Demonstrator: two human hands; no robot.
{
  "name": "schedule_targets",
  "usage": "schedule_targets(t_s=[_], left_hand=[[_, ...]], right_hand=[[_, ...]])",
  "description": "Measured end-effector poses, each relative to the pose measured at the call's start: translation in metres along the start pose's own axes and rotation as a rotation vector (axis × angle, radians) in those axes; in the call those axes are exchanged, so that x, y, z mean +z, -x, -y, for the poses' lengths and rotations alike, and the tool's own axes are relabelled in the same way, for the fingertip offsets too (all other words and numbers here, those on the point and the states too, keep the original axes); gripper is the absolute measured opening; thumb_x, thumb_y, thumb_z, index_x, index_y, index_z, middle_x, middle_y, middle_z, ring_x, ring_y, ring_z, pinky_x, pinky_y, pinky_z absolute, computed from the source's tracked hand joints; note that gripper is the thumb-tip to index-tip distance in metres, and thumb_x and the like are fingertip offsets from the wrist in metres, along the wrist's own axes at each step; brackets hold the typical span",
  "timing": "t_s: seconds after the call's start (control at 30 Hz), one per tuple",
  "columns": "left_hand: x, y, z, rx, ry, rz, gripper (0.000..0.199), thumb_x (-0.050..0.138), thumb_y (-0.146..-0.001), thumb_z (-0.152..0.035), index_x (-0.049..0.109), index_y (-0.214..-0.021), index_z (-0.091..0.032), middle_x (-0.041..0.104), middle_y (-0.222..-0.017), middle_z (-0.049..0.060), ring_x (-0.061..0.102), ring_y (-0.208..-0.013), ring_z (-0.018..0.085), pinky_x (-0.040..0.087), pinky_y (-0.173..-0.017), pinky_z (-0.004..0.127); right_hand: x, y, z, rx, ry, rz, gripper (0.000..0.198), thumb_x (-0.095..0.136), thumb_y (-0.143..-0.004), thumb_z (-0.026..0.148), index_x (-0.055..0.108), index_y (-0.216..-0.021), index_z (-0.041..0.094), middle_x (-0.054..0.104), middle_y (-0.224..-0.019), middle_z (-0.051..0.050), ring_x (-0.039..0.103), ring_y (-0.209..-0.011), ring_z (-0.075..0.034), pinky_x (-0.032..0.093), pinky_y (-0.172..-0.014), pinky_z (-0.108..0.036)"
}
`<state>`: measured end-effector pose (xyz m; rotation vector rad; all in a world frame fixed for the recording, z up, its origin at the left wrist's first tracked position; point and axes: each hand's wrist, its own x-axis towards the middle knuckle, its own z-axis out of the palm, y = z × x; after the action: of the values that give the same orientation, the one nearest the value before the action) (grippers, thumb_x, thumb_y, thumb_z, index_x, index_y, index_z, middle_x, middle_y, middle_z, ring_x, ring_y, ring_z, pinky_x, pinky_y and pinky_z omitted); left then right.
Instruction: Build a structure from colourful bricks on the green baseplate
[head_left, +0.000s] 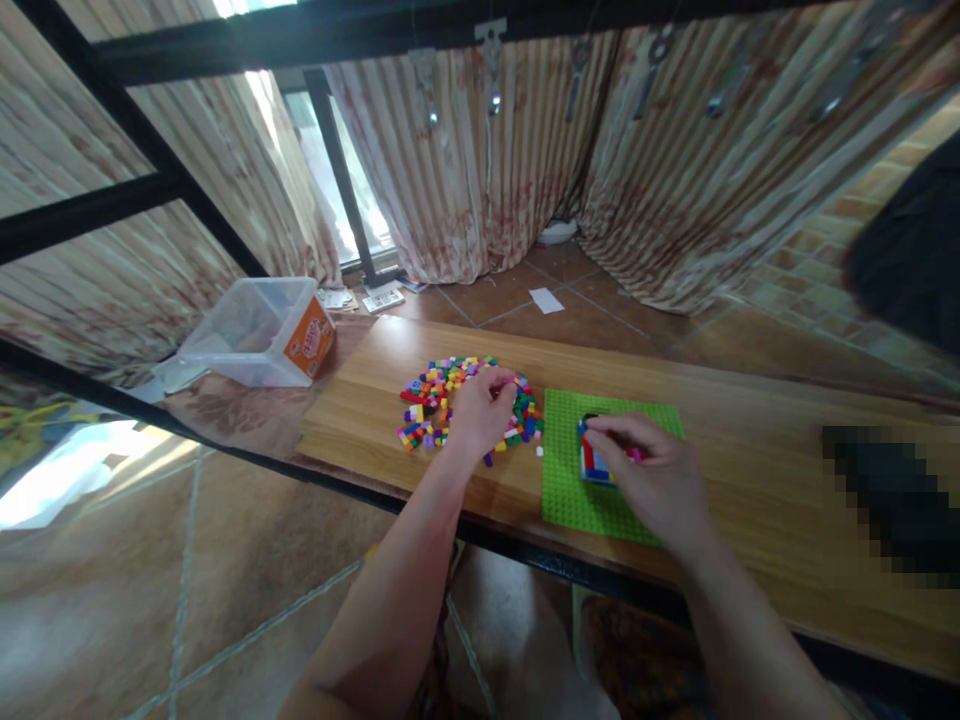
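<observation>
A pile of small multicoloured toy bricks (450,378) lies on the wooden table. My left hand (484,405) is over its right part, thumb and fingers drawn together; whatever they grip is hidden. To the right of the pile is a green studded baseplate (562,500). On it stands a low build of red, blue, white and other bricks (595,465), partly covered by my right hand (649,465). The right thumb and fingers are closed at the build's far left corner, by a dark blue or black brick; I cannot make out whether they pinch a separate piece.
A clear plastic box (255,335) with an orange label stands beyond the table's left end. A dark pixelated object (892,500) lies on the right of the table (765,470). Black metal bars (225,55) cross overhead, with hanging metal pieces. Papers (546,300) lie on the floor.
</observation>
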<state>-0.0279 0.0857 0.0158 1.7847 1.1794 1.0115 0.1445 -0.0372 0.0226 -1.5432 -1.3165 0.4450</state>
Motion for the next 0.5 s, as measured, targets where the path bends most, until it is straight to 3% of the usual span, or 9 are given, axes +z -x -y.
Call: schedule_targets(t_s=[0.1, 0.17, 0.33, 0.5], left_hand=[[-0.001, 0.001, -0.001, 0.009, -0.038, -0.002, 0.014, 0.054, -0.085, -0.013, 0.067, -0.086, -0.017, 0.070, -0.079, 0.001, 0.064, -0.077, 0.015, 0.052, -0.075, 0.029], [-0.001, 0.001, -0.002, 0.017, -0.058, 0.000, 0.014, 0.054, -0.085, -0.014, 0.067, -0.086, -0.017, 0.071, -0.080, 0.001, 0.064, -0.077, 0.015, 0.052, -0.076, 0.029], [-0.005, 0.002, -0.005, 0.009, -0.047, 0.017, 0.016, 0.053, -0.085, -0.013, 0.068, -0.087, -0.017, 0.071, -0.081, 0.002, 0.065, -0.077, 0.015, 0.052, -0.075, 0.029], [-0.006, 0.002, -0.003, 0.020, -0.041, 0.005, 0.015, 0.053, -0.085, -0.012, 0.068, -0.086, -0.016, 0.071, -0.082, 0.002, 0.065, -0.079, 0.016, 0.052, -0.079, 0.031]], right_hand=[[0.019, 0.007, 0.003, -0.229, 0.288, 0.150, 0.017, 0.058, -0.090, 0.030, 0.073, -0.087, 0.022, 0.071, -0.084, -0.003, 0.062, -0.081, -0.019, 0.044, -0.078, -0.035], [0.030, 0.008, 0.003, -0.297, 0.445, 0.182, 0.019, 0.057, -0.092, 0.030, 0.073, -0.089, 0.020, 0.071, -0.083, -0.004, 0.060, -0.081, -0.020, 0.041, -0.078, -0.036], [0.048, 0.005, 0.004, -0.305, 0.738, 0.262, 0.016, 0.061, -0.089, 0.030, 0.074, -0.088, 0.022, 0.070, -0.082, -0.004, 0.055, -0.083, -0.022, 0.031, -0.077, -0.037], [0.053, 0.005, 0.006, -0.285, 0.838, 0.303, 0.015, 0.060, -0.089, 0.026, 0.074, -0.085, 0.022, 0.068, -0.081, -0.005, 0.052, -0.083, -0.023, 0.028, -0.076, -0.038]])
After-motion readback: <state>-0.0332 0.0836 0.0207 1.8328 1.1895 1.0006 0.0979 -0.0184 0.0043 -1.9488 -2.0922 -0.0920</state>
